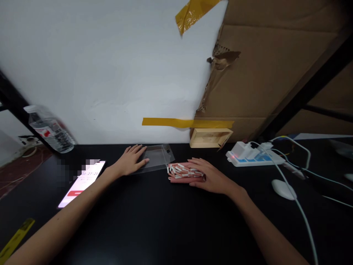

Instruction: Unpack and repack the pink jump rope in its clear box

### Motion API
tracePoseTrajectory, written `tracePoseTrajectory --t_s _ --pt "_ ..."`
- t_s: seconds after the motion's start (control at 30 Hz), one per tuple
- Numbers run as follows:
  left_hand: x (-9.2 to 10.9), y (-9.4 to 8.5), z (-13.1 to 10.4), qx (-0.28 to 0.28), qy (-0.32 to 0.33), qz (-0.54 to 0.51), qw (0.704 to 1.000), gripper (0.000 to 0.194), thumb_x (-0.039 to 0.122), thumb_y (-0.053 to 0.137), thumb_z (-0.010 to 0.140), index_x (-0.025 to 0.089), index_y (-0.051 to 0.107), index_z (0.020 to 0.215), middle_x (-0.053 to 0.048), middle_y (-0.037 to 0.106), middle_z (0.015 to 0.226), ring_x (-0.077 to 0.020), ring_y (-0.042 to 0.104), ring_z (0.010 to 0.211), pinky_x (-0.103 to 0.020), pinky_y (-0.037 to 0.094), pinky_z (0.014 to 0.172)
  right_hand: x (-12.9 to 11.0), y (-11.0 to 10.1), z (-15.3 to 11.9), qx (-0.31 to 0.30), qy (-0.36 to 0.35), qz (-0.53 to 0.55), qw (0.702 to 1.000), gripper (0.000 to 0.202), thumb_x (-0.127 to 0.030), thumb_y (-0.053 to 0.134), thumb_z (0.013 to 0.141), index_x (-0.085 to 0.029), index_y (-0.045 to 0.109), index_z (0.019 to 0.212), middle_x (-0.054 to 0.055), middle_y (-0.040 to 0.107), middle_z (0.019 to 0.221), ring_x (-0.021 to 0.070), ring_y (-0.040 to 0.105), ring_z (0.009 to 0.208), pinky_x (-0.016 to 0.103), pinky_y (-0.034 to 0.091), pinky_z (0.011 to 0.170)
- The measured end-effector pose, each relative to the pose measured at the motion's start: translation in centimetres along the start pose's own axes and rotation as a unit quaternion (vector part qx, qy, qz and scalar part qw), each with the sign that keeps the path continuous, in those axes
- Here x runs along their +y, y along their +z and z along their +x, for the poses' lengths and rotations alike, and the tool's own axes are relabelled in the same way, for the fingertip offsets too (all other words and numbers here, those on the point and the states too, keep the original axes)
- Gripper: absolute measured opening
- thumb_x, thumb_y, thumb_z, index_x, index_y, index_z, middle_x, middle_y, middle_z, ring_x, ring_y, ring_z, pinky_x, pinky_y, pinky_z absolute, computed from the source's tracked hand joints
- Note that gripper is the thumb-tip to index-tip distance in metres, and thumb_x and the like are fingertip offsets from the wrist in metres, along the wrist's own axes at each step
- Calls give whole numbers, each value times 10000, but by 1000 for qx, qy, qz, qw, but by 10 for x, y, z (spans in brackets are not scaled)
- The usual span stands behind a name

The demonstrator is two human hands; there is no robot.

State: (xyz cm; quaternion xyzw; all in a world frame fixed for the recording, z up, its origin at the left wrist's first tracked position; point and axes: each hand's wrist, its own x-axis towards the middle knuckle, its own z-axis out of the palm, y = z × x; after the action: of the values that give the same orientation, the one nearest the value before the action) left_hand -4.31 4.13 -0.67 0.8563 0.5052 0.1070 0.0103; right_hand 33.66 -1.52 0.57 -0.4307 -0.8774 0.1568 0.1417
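My left hand (pixel 131 161) lies palm down with fingers spread, resting on the left part of a clear plastic sleeve or box (pixel 156 156) that is flat on the black table. My right hand (pixel 211 177) curves around the right end of a small pink tray (pixel 180 180), fingers along its far side and thumb along its near side. Inside the tray lie many short white pieces (pixel 182 170), jumbled together; their exact kind is too small to tell. The tray's right end is hidden by my palm. Its left end is close to the clear plastic.
An open wooden box (pixel 211 138) leans at the wall. To the right are a power strip (pixel 253 158) with plugs, a white mouse (pixel 284 189) and cables. On the left are a lit phone (pixel 82 184), a water bottle (pixel 51 130) and a yellow strip (pixel 16 239).
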Motion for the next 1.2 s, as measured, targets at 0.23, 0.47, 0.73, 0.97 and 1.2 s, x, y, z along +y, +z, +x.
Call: tracePoseTrajectory --t_s 0.23,0.47,0.73,0.97,1.2 --pt "-8 -17 -2 -61 64 -29 996 722 657 327 985 200 316 1544 -131 303 1595 -308 252 1480 -545 180 1192 -1 -3 0 6 -35 23 999 675 -399 758 793 -311 527 1421 92 490 1510 342 370 1438 599 277 1168" --pt "-2 -21 -5 -62 118 -53 990 683 630 401 979 218 350 1522 -99 352 1577 -292 272 1474 -518 191 1203 9 -2 -2 17 -22 47 998 654 -410 765 787 -321 542 1395 88 466 1527 336 350 1450 600 303 1157" --pt "38 -10 -11 -28 125 -41 991 641 596 393 993 227 354 1516 -103 364 1570 -309 301 1460 -527 213 1194 19 23 2 78 28 23 996 845 -525 715 806 -203 379 1512 171 435 1526 352 347 1446 571 335 1161" --pt "56 2 -13 13 75 -31 997 612 558 369 1002 192 388 1493 -134 413 1537 -312 336 1443 -546 235 1175 -2 41 10 88 28 7 996 733 -481 496 958 -201 222 1578 157 298 1610 327 185 1513 582 271 1190" --pt "57 -3 -12 -3 72 -37 997 594 541 340 1015 194 388 1495 -118 415 1539 -288 336 1446 -529 238 1179 13 20 3 66 35 102 992 820 -543 564 916 -213 214 1579 150 216 1641 308 176 1517 568 202 1210"
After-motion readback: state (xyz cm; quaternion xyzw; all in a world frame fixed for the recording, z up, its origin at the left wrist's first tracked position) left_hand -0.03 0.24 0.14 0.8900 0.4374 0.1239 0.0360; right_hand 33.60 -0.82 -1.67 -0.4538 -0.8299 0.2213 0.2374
